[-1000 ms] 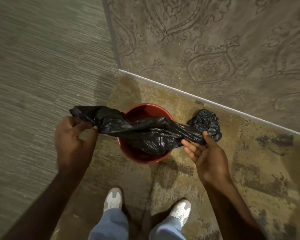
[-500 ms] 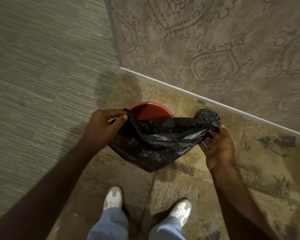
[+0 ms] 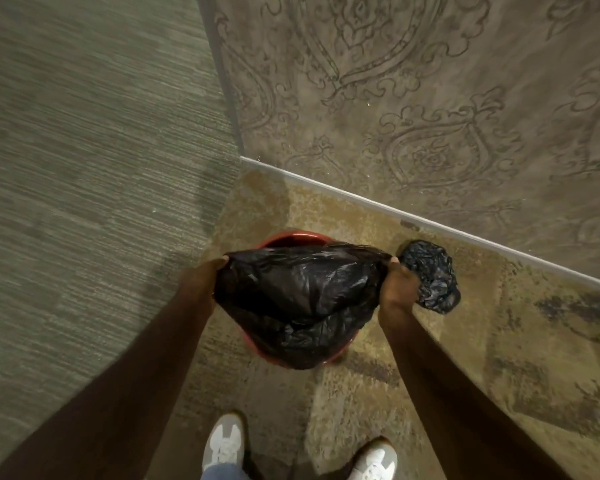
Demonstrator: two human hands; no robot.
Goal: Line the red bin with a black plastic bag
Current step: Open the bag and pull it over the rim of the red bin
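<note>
A round red bin (image 3: pixel 284 238) stands on the floor in a corner; only its far rim and a sliver of its near edge show. A black plastic bag (image 3: pixel 298 299) is stretched wide over it and covers most of the opening. My left hand (image 3: pixel 201 282) grips the bag's left edge and my right hand (image 3: pixel 397 285) grips its right edge, both beside the bin's rim. The bag's lower part sags toward me over the bin's near side.
A crumpled black bag (image 3: pixel 430 275) lies on the floor just right of my right hand, near the white baseboard (image 3: pixel 430 225). Patterned walls meet behind the bin. My two white shoes (image 3: pixel 224 441) stand on the stained floor below.
Both hands have moved lower and further apart, spreading the bag from a loose bunch into a wide sheet that now hides most of the red bin.
</note>
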